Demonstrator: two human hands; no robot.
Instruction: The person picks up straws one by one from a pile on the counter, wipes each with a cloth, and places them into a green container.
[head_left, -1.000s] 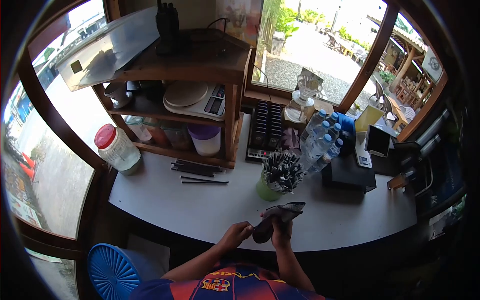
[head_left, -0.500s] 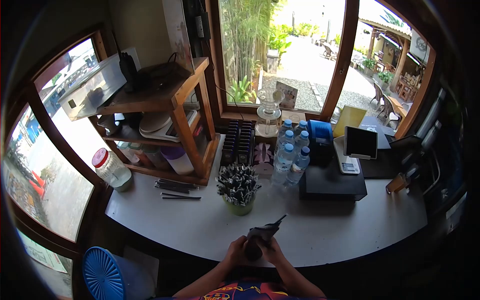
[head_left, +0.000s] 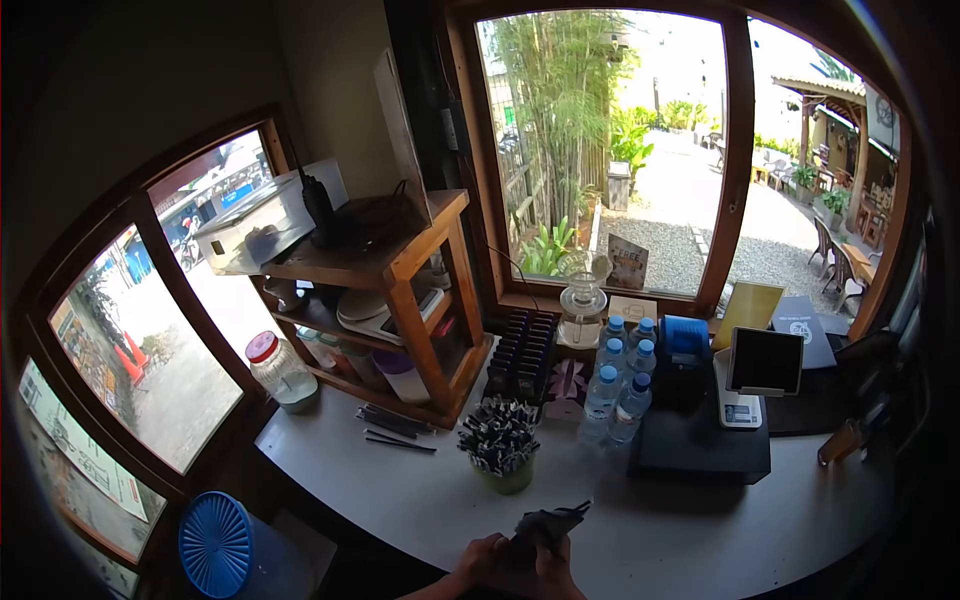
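Reading from left to right, a round blue plastic lid with radial ribs [head_left: 215, 543] sits low beside the curved white tabletop [head_left: 400, 490], below its edge and apart from everything on it. A clear plastic jar with a red screw cap [head_left: 282, 372] stands upright at the tabletop's left end, against the window frame, where it leaves the middle free. Next to it a three-tier brown wooden shelf rack [head_left: 400, 300] stacks containers, a white scale and a black handheld radio in tiers, keeping them off the working surface. Thin black straws [head_left: 392, 425] lie flat just in front of the rack's foot. A green cup packed with dark wrapped sticks [head_left: 502, 455] stands upright near the centre, close enough to the front edge to lie within reach of both hands. At the bottom edge, the left hand [head_left: 483, 560] and right hand [head_left: 556, 570] meet around a dark grey crumpled pouch [head_left: 545, 525], held just above the tabletop's near rim. Each grip is closed on the pouch, fingers wrapped about its lower part, so its upper end stands free and points up and right; how tightly they press cannot be told. Behind, clear water bottles with blue caps [head_left: 615, 395] cluster upright beside a black box-shaped cash drawer [head_left: 700, 445], which carries a small tilted screen [head_left: 765, 362] angled toward the person.
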